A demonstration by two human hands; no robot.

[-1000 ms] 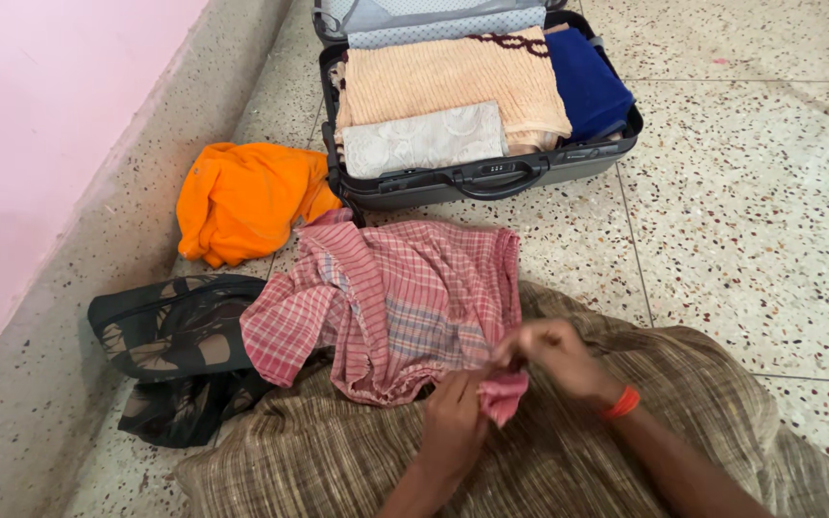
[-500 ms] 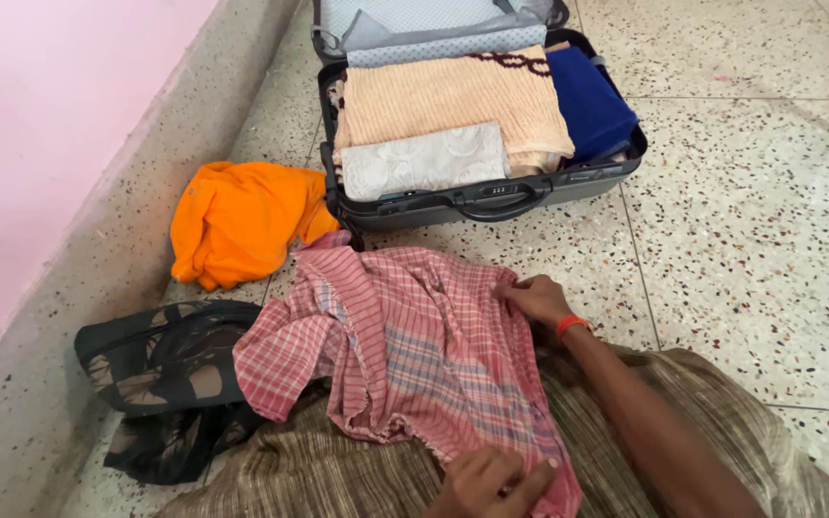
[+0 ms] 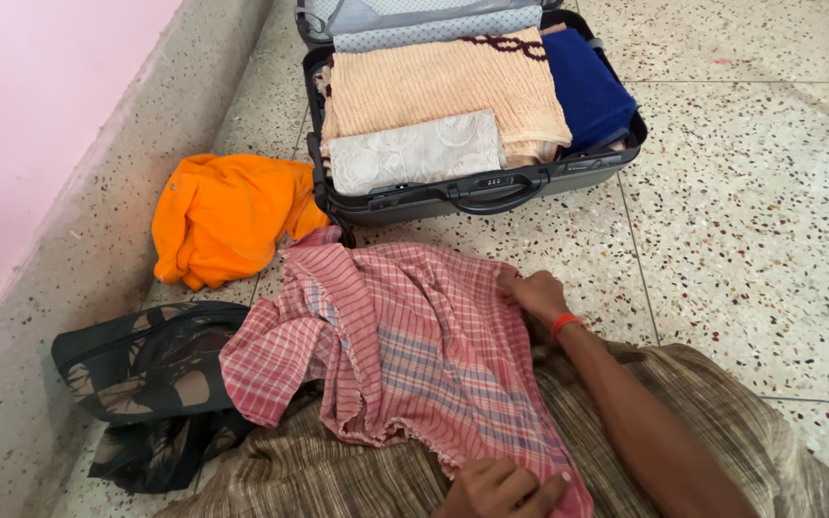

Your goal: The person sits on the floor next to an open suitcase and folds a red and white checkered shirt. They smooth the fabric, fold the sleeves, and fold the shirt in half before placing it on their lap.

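A red checked cloth [image 3: 414,355] lies spread over my lap and the floor. My right hand [image 3: 533,294], with an orange band at the wrist, pinches the cloth's far right edge. At the bottom of the view my left hand [image 3: 503,487] grips the cloth's near corner. Between the two hands the cloth's right edge runs fairly straight. Its left side is bunched and overlaps a camouflage garment [image 3: 151,369].
An open dark suitcase [image 3: 472,190] stands ahead, packed with a peach towel [image 3: 443,82], a white folded cloth [image 3: 414,152] and a blue cloth [image 3: 587,86]. An orange garment [image 3: 223,219] lies left of it by the pink wall [image 3: 40,115]. Speckled tile floor [image 3: 750,221] surrounds them.
A second ago both hands were together at the cloth's near corner. My right hand has slid along the edge to the far corner, stretching the cloth out; the left stayed near my lap.
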